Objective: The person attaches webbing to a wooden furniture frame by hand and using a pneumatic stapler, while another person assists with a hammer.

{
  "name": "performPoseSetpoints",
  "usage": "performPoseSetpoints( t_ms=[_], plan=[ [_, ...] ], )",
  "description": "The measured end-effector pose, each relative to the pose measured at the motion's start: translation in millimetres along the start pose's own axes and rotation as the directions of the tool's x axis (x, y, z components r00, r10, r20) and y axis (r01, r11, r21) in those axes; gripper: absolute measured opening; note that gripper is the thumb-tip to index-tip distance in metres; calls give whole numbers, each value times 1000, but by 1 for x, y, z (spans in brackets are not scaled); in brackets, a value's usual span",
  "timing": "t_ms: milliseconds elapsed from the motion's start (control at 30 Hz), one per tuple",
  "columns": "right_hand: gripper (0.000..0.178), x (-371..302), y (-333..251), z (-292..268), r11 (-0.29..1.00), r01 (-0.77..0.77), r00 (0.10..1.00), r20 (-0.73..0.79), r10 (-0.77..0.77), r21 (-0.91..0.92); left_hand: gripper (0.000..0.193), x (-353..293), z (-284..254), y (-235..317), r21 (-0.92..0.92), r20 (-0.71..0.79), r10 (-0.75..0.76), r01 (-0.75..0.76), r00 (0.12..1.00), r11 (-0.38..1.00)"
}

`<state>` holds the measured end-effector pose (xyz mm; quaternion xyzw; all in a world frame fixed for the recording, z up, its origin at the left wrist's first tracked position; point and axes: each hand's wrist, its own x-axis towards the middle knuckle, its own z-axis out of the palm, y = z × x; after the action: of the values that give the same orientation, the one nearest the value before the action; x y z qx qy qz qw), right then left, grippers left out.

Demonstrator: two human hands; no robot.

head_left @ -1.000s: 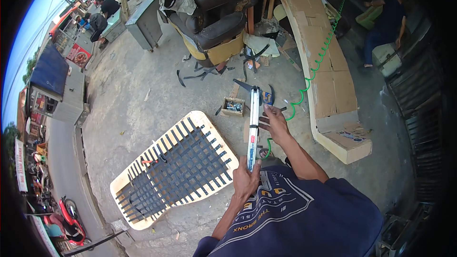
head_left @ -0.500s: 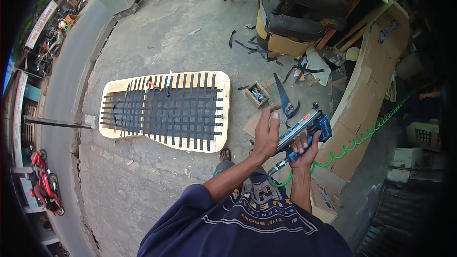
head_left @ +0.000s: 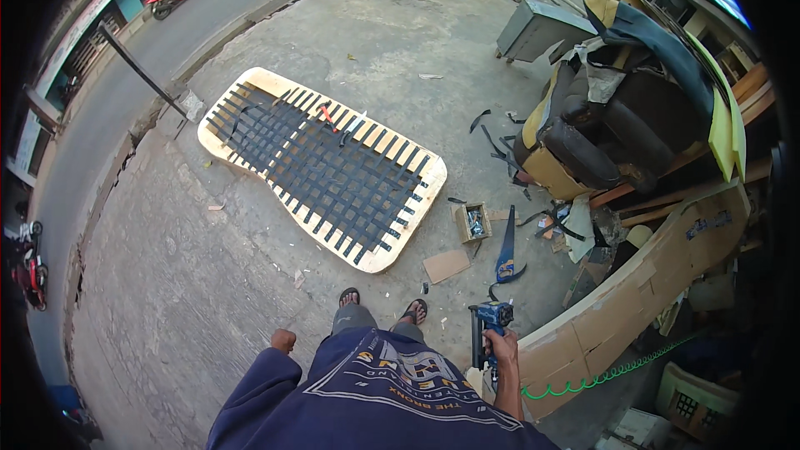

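My right hand (head_left: 502,346) is wrapped around the grip of a blue and black air-powered nail or staple gun (head_left: 493,313), held low beside my right leg. Empty and curled into a loose fist, my left hand (head_left: 283,340) hangs at my left side, away from everything. Ahead on the ground lies a pale wooden frame (head_left: 432,175) with rounded ends, crossed by woven black webbing straps (head_left: 333,168). A red-handled tool (head_left: 328,117) and a white-and-dark tool (head_left: 353,128) rest on its far side.
A coiled green air hose (head_left: 587,384) runs off to the right. Near my feet are a handsaw (head_left: 507,257), a small wooden box of metal pieces (head_left: 473,222) and a cardboard sheet (head_left: 446,266). A torn armchair (head_left: 583,150) and a long cardboard-covered panel (head_left: 617,308) stand at right.
My left hand has come away from the gun and dropped to my left side. The gun has been lowered in my right hand. The view has turned, showing more of the street.
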<state>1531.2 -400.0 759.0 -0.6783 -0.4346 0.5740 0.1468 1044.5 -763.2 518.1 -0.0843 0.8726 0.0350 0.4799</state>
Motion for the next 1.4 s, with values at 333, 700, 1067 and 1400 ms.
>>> performPoseSetpoints(
  t_ms=[333,700,1067,1400],
  plan=[
    [19,-11,-47,198,965,81,973,229,-23,-249,16,-36,-34,-73,-710,158,140,14,977,704],
    [23,-23,-64,290,893,227,970,168,-174,-389,23,112,-64,-120,-815,174,147,59,974,577],
    [23,25,-98,326,876,237,963,-17,-269,-419,22,122,-143,-53,-788,81,239,-85,968,609],
    [38,36,-127,353,696,91,990,-14,-143,-712,18,211,-214,90,-526,66,337,-254,939,812]
  ],
)
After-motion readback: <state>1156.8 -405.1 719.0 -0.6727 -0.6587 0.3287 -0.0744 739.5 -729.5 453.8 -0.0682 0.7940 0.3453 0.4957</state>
